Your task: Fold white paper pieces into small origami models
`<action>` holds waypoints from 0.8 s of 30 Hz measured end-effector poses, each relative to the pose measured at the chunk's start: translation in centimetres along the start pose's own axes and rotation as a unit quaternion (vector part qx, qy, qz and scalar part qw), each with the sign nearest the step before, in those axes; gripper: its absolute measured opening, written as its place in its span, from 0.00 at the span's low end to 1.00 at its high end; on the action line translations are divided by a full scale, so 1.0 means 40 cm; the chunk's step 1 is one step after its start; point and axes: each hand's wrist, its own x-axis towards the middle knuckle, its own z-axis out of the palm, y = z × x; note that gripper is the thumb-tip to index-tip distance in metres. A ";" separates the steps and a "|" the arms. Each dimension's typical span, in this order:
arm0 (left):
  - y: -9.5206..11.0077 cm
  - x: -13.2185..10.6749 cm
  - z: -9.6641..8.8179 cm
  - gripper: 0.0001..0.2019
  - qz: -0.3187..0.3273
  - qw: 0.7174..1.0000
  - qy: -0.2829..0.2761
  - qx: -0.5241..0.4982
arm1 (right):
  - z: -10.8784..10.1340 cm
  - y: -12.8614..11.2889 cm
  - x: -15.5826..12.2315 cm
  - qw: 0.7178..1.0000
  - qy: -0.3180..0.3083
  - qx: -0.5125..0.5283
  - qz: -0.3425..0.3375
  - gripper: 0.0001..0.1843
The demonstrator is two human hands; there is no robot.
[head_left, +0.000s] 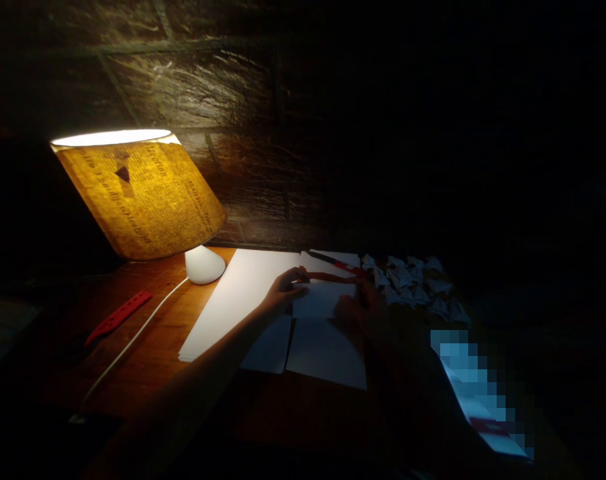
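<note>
A small white sheet of paper [317, 301] lies between my two hands. My left hand [285, 288] is at its left edge, thumb on the paper and fingers curled at the top. In shadow at the right edge, my right hand [361, 304] pinches the sheet, its finger details dim. A finger runs along the top edge of the sheet. Below it, another cut white paper [327, 350] rests on the table. To the left is a stack of larger white sheets [223, 303], partly covered by my left forearm.
A lit lamp [147, 200] with a newsprint shade stands on the wooden table [157, 357], its white cord trailing forward. A red slotted strip [119, 318] lies left. Behind my hands is a black and red tool [330, 259]. Several folded paper pieces [407, 283] sit right, near a glowing screen [483, 400].
</note>
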 end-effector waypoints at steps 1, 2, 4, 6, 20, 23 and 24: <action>0.002 0.000 0.001 0.17 0.003 1.000 -0.008 0.009 | 0.002 -0.004 0.001 1.000 0.007 0.012 -0.005 0.25; 0.003 0.000 0.002 0.18 0.004 1.000 -0.015 0.019 | 0.003 -0.008 0.002 0.999 0.013 0.029 -0.008 0.26; 0.004 0.001 0.004 0.17 0.006 0.999 -0.029 0.034 | 0.004 -0.020 0.004 0.998 0.022 0.063 0.001 0.26; 0.005 0.001 0.004 0.17 0.009 0.998 -0.042 0.042 | 0.003 -0.036 0.004 0.996 0.025 0.078 0.024 0.24; 0.006 0.000 0.014 0.18 0.011 0.994 -0.069 0.087 | 0.010 -0.065 -0.006 0.997 -0.026 0.052 0.041 0.17; 0.007 -0.003 0.015 0.16 0.007 0.992 -0.066 0.106 | 0.011 -0.059 -0.003 0.998 -0.050 0.031 0.020 0.14; 0.006 -0.003 0.015 0.15 0.006 0.992 -0.066 0.111 | 0.012 -0.058 -0.001 0.998 -0.054 0.026 0.006 0.13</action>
